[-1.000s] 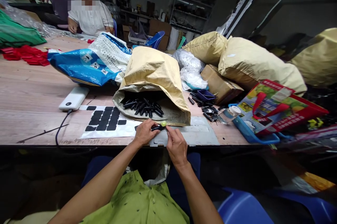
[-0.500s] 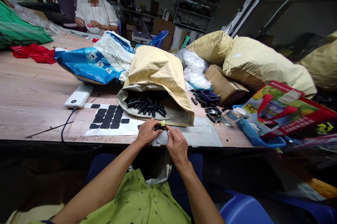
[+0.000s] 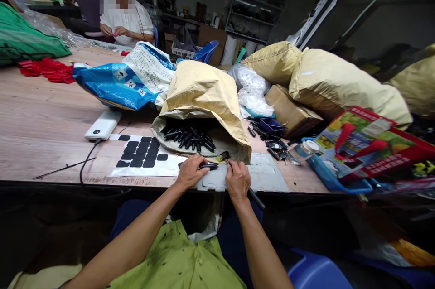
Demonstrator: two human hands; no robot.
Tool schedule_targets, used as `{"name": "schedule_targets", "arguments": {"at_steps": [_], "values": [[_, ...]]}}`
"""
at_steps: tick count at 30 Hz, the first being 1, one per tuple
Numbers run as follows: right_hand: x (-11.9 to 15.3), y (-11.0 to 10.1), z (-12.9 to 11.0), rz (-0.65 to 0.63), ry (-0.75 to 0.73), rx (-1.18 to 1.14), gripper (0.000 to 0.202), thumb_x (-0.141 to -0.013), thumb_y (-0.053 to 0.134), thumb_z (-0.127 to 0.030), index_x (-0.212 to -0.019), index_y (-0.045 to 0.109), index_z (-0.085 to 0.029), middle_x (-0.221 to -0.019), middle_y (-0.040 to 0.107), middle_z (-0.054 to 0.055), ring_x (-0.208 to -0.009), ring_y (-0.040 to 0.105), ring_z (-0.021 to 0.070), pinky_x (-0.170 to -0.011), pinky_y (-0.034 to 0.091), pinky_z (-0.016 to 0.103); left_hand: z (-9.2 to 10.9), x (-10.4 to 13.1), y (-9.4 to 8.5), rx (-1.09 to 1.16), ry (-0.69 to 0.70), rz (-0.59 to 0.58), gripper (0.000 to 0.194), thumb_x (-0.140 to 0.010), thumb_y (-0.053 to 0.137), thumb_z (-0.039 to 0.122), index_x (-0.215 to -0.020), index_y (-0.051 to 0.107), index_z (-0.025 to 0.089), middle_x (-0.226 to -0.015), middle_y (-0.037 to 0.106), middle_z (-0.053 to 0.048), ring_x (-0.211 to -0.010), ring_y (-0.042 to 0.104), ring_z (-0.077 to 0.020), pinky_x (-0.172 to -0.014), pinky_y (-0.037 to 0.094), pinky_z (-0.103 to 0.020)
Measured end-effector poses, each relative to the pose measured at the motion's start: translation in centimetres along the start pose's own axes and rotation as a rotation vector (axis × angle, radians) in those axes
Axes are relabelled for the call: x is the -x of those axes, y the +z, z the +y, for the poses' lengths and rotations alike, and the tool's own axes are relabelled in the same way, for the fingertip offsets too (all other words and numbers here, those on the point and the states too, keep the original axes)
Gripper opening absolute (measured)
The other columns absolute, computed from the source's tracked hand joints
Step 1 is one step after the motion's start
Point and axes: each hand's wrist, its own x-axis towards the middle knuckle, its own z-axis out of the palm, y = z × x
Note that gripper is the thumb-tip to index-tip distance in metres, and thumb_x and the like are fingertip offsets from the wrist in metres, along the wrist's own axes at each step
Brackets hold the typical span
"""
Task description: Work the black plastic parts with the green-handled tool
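My left hand (image 3: 192,172) is closed on a slim black pen-shaped piece (image 3: 210,166), held low over the grey metal plate (image 3: 263,173) at the table's front edge. My right hand (image 3: 238,179) grips a small hammer. Its head (image 3: 222,156), with a yellow-green face, points up and left of the fingers, and the dark handle end (image 3: 256,199) sticks out below the wrist side. Just beyond both hands, a tan woven sack (image 3: 204,83) lies with its mouth toward me. Several black pen-shaped pieces (image 3: 190,138) are heaped inside the mouth.
Left of the sack are a sheet of black stickers (image 3: 137,157), a white power bank (image 3: 103,125) with a cable, and a blue-white bag (image 3: 125,78). To the right lie black parts (image 3: 277,147), a clear jar (image 3: 302,151) and a blue basket (image 3: 328,175). A person in white (image 3: 125,21) sits across.
My right hand has moved right and turned, taking the hammer head away from the black piece. The hammer's handle now shows below the hand. My left hand stays nearly in place.
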Motion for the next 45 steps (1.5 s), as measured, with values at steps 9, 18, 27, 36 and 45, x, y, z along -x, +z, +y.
{"name": "schedule_targets", "arguments": {"at_steps": [9,18,27,36,45], "values": [[0.7,0.5,-0.3,0.039,-0.031,0.138,0.024,-0.097,0.055,-0.026,-0.116,0.069,-0.026,-0.095,0.059,0.006,-0.089,0.048,0.0216,-0.076,0.032,0.032,-0.2,-0.1,0.3,0.010,0.006,-0.002,0.022,-0.097,0.051,0.037,-0.094,0.068,0.023,-0.093,0.065,-0.002,-0.096,0.060,-0.0205,-0.087,0.044,-0.032],[0.7,0.6,-0.3,0.046,-0.033,0.140,0.024,-0.097,0.054,-0.027,-0.117,0.068,-0.026,-0.095,0.059,0.006,-0.090,0.047,0.0219,-0.075,0.032,0.032,-0.2,0.0,0.3,-0.045,0.004,0.003,0.034,-0.102,0.042,0.040,-0.090,0.069,0.022,-0.087,0.063,-0.002,-0.090,0.059,-0.0191,-0.084,0.043,-0.031],[0.7,0.6,-0.2,0.065,-0.043,0.140,0.023,-0.096,0.056,-0.025,-0.115,0.069,-0.025,-0.095,0.060,0.005,-0.090,0.048,0.0219,-0.076,0.032,0.032,1.4,1.5,-0.5,0.019,0.082,0.016,0.035,-0.102,0.042,0.040,-0.087,0.067,0.022,-0.086,0.065,-0.004,-0.088,0.060,-0.0197,-0.083,0.045,-0.032],[0.7,0.6,-0.2,0.056,-0.039,0.137,0.023,-0.096,0.057,-0.024,-0.115,0.069,-0.025,-0.096,0.061,0.005,-0.091,0.048,0.0220,-0.076,0.032,0.032,-0.7,11.7,2.1,-0.053,0.099,-0.372,0.032,-0.101,0.040,0.044,-0.096,0.067,0.027,-0.088,0.072,-0.006,-0.084,0.069,-0.0215,-0.075,0.048,-0.030],[0.7,0.7,-0.2,0.067,-0.033,0.150,0.023,-0.096,0.058,-0.026,-0.115,0.069,-0.026,-0.096,0.060,0.005,-0.090,0.048,0.0214,-0.076,0.032,0.032,-3.7,11.2,2.3,-0.294,-0.290,-0.648,0.022,-0.085,0.061,0.032,-0.102,0.071,0.023,-0.106,0.074,-0.010,-0.101,0.070,-0.0286,-0.079,0.049,-0.034]]}}
